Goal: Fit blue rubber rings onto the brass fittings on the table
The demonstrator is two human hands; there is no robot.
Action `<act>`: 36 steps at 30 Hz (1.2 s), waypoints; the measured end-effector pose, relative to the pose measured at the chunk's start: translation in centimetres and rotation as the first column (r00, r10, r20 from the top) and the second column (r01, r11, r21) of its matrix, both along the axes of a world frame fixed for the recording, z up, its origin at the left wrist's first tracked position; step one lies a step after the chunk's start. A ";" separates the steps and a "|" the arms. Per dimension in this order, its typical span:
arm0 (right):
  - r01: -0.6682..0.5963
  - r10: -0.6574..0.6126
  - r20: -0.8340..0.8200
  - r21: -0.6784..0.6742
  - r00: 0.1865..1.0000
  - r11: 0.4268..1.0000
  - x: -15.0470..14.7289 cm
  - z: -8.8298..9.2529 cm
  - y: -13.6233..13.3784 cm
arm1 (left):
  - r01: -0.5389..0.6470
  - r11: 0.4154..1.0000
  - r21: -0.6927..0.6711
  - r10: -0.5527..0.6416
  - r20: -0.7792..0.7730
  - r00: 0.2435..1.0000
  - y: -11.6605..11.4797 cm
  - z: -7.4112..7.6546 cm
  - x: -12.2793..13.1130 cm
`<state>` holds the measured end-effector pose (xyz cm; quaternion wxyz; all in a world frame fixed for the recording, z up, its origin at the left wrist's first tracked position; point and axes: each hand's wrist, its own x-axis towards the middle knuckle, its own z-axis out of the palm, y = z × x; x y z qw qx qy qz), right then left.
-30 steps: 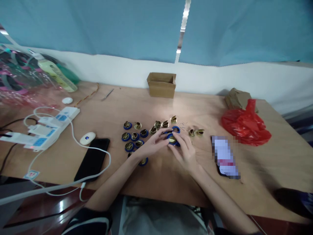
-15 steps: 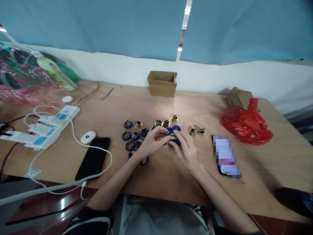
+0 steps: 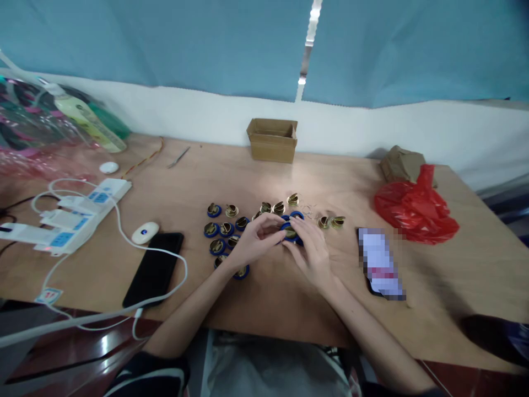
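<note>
My left hand (image 3: 257, 241) and my right hand (image 3: 312, 255) meet over the table, both closed around a round brass-coloured metal piece with a blue ring (image 3: 291, 233). Fingers cover part of its edge. Just beyond it lies a loose blue ring (image 3: 296, 215), partly hidden by my right fingers. Left of my left hand stand several brass pieces with blue rings (image 3: 217, 246), each with a raised flap. Several brass pieces without a visible blue ring (image 3: 279, 208) stand farther back, and two more (image 3: 323, 222) are right of my right hand.
A small open cardboard box (image 3: 273, 149) stands at the back. To the right are a lit phone (image 3: 380, 264), a red plastic bag (image 3: 415, 212) and a brown paper package (image 3: 403, 164). On the left lie a dark phone (image 3: 154, 270), a power strip (image 3: 88, 215) with cables, and tweezers (image 3: 179, 157).
The whole view has shifted slightly. Both hands stay on the same ringed brass piece, with only slight finger movement; the other pieces have not moved on the table.
</note>
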<state>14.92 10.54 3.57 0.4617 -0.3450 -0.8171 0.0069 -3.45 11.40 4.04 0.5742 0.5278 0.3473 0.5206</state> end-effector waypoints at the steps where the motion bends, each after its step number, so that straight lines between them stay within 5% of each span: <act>1: -0.005 0.006 0.005 -0.008 1.000 1.000 0.0 0.0 0.0 | 0.000 1.000 0.004 0.000 0.003 1.000 0.0 0.0 0.0; 22: -0.047 0.040 -0.038 -0.191 0.998 0.981 0.1 -0.8 0.2 | -0.092 0.995 0.023 0.093 -0.036 0.995 -0.2 -0.3 0.2; 29: -0.138 0.024 -0.246 -0.461 0.969 0.877 0.0 0.2 0.0 | -0.106 0.990 0.092 0.110 -0.041 0.993 -0.2 0.3 0.3; 36: -0.120 0.016 -0.237 -0.431 0.971 0.894 0.4 0.1 0.2 | -0.083 0.978 0.193 0.093 -0.045 0.995 -0.1 -0.3 0.0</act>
